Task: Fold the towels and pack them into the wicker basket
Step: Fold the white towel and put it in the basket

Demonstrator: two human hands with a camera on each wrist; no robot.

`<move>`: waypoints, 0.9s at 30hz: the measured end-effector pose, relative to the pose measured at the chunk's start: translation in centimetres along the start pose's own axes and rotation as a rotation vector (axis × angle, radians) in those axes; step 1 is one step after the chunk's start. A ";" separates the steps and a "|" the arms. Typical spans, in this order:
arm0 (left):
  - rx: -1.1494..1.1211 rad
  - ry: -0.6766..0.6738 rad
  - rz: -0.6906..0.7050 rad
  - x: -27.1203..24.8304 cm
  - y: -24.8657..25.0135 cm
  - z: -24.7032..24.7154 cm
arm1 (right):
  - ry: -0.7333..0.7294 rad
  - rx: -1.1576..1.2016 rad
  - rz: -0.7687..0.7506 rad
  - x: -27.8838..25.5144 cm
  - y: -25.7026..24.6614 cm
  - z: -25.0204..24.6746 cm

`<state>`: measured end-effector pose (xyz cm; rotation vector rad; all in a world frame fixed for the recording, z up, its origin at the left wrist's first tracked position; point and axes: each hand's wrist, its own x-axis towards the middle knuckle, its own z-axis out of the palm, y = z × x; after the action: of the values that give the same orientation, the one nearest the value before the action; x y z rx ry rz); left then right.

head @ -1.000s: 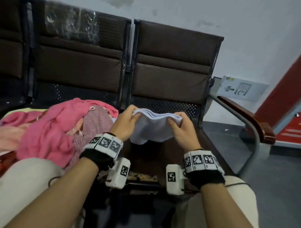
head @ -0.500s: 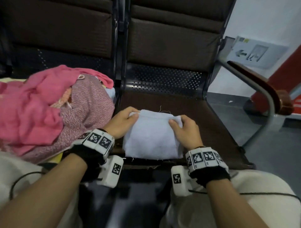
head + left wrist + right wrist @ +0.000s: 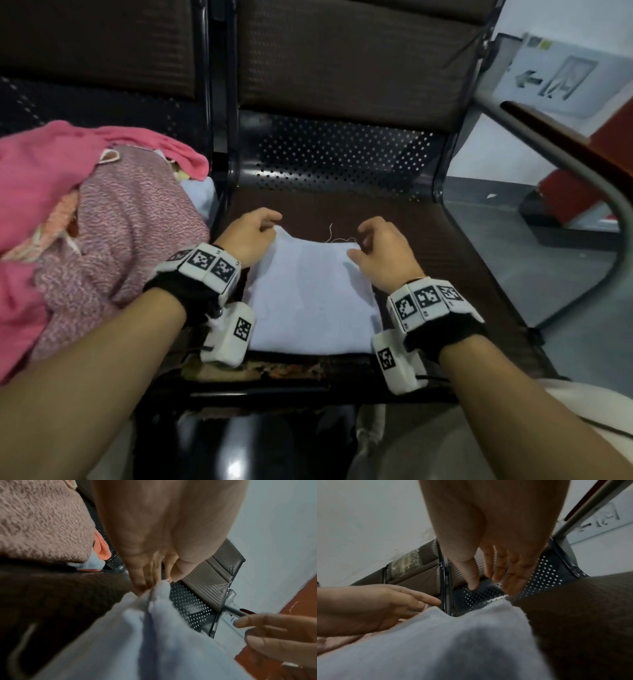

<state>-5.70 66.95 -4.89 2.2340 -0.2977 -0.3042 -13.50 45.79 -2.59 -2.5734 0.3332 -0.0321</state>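
Note:
A pale blue folded towel [image 3: 308,294] lies flat on the dark brown seat [image 3: 445,260] in front of me. My left hand [image 3: 270,226] is at its far left corner, which stands lifted. In the left wrist view the thumb and fingers [image 3: 163,582] pinch that corner of the towel [image 3: 137,642]. My right hand [image 3: 363,240] hovers at the far right corner. In the right wrist view its fingers [image 3: 488,585] hang relaxed just above the towel [image 3: 436,642] and hold nothing. A loose thread sticks out of the far edge. No wicker basket is in view.
A heap of pink and mottled pink towels [image 3: 85,212] fills the seat to the left, with a pale blue cloth [image 3: 198,195] tucked under it. A metal and wood armrest [image 3: 565,154] curves along the right. The perforated seat back rises behind the towel.
The towel, held up in the air by both hands, came down flat onto the seat. My right hand has let go of its corner; the left still pinches its corner.

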 end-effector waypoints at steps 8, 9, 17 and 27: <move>-0.099 0.069 0.153 -8.4 -0.1 1.5 | -0.461 -0.155 -0.206 -6.4 -0.6 0.2; -0.077 0.019 0.161 -9.5 -0.3 1.7 | -0.494 -0.160 -0.206 -7.2 -0.5 0.3; 0.170 -0.169 0.224 -15.4 -2.3 2.2 | -0.261 -0.039 -0.151 -12.2 0.4 0.8; -0.024 0.121 0.324 -15.7 -1.1 1.3 | -0.034 0.321 -0.035 -13.6 1.7 0.4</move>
<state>-20.79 71.63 -4.74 2.1283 -0.5786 0.0009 -27.00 47.88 -3.23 -2.2584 0.2478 -0.0500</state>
